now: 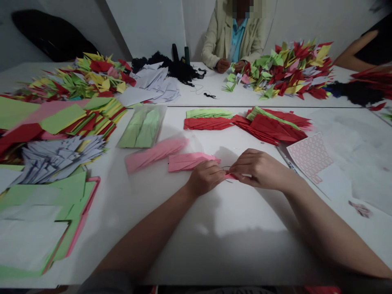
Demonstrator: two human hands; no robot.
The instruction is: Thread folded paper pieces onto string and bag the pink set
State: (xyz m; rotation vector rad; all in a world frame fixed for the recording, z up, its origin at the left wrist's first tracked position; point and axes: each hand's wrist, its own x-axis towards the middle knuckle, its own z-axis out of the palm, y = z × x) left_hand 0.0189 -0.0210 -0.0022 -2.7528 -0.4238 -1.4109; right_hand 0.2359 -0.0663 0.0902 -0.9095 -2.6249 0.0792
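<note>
A small pink folded paper piece (231, 176) is pinched between my two hands over the white table, with a thin dark thread beside it. My left hand (207, 176) has its fingers closed on the paper's left end. From the other side, the fingertips of my right hand (259, 168) press together on it. Most of the piece is hidden by my fingers. Just behind my left hand lies a stack of pink folded papers (186, 161). Another pink stack (154, 154) rests in a clear bag to its left.
Red folded papers (208, 123) and a bag of green ones (141, 128) lie farther back. Paper stacks (61, 157) fill the left side. A sticker sheet (309, 155) is at right. Across the table, a person (234, 41) handles paper beside a colourful heap (294, 71).
</note>
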